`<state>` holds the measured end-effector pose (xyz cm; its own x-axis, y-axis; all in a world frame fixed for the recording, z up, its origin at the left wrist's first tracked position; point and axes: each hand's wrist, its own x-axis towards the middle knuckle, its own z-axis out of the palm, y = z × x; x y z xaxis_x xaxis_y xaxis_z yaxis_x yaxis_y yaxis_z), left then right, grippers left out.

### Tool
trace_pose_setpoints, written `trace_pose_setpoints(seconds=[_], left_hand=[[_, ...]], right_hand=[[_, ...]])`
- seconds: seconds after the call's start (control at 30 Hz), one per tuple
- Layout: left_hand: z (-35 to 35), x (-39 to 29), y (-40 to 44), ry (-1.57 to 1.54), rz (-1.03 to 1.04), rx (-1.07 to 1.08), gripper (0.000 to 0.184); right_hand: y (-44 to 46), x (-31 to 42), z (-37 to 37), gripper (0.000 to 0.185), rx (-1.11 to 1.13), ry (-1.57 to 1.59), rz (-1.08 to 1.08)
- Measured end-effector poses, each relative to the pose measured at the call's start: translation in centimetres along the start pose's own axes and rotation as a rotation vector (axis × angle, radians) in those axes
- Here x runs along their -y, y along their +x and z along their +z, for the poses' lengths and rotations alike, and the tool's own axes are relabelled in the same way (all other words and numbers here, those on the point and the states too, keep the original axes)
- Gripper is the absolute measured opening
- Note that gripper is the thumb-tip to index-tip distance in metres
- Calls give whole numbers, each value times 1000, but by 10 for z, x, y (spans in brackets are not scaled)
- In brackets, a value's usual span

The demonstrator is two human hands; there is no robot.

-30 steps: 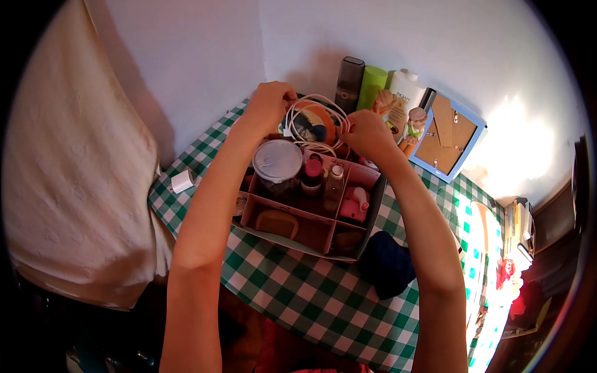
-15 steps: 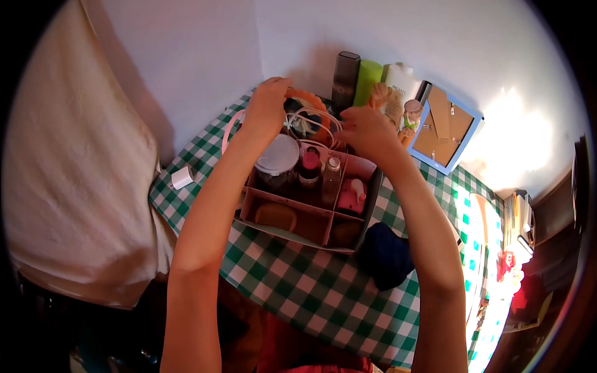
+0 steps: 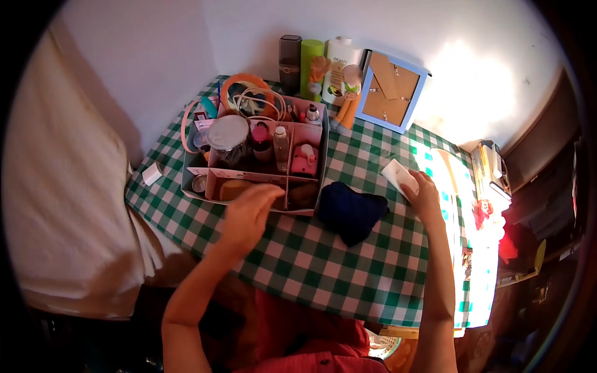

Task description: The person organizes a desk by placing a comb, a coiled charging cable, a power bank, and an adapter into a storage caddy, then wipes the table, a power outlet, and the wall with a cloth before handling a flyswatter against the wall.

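My left hand (image 3: 247,217) hovers over the near edge of a divided organizer box (image 3: 255,208), its fingers loosely stretched out and nothing visible in them. The box holds a lidded clear jar (image 3: 227,140), a bottle with a dark pink cap (image 3: 262,143), a slim clear bottle (image 3: 281,149) and a pink item (image 3: 304,160). An orange ring-shaped thing (image 3: 233,84) and a coiled white cable (image 3: 256,102) lie in its back part. On the right, my right hand (image 3: 424,194) grips a small white rectangular object (image 3: 395,174) at the tabletop; its kind is unclear.
A dark blue cloth bundle (image 3: 351,212) lies right of the box on the checked tablecloth (image 3: 298,267). Along the wall stand a dark bottle (image 3: 290,65), a green cylinder (image 3: 310,68), a white bottle (image 3: 341,68), figurines (image 3: 345,112) and a blue frame (image 3: 393,90). A white adapter (image 3: 151,174) sits left.
Both hands have left the back of the box. My left hand came toward me to its front edge; my right hand moved right and took hold of the white object. The view shifted.
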<state>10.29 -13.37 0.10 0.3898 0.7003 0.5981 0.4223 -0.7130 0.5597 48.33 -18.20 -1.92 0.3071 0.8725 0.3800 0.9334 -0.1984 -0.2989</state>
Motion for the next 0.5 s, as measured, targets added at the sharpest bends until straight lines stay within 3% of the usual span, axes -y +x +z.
trace_pose_setpoints(seconds=[0.03, 0.07, 0.2, 0.27, 0.33, 0.4, 0.43, 0.5], left_hand=[[8, -7, -10, 2, -2, -1, 21], [15, -14, -18, -22, 7, 3, 20], [34, -39, -42, -168, -74, 48, 19], [34, -52, -50, -224, -165, 79, 18], [35, -58, -58, -282, -257, 105, 17], [40, -57, -67, -597, -434, 165, 25], [42, -63, -68, -595, -441, 163, 25], [50, -76, -64, -1120, -569, 78, 42]], right_hand=[[-4, -7, 11, 45, -19, -89, 11], [-2, -14, 16, 55, 75, 139, 135], [-6, -6, -6, 58, 203, 200, 56], [-10, -15, 2, 60, 186, 356, 195], [-24, 1, -13, 59, 143, 501, 171], [-38, 27, -30, 58, 106, 647, 151], [-47, 44, -38, 58, 112, 723, 61], [-65, 79, -45, 60, 134, 796, -91]])
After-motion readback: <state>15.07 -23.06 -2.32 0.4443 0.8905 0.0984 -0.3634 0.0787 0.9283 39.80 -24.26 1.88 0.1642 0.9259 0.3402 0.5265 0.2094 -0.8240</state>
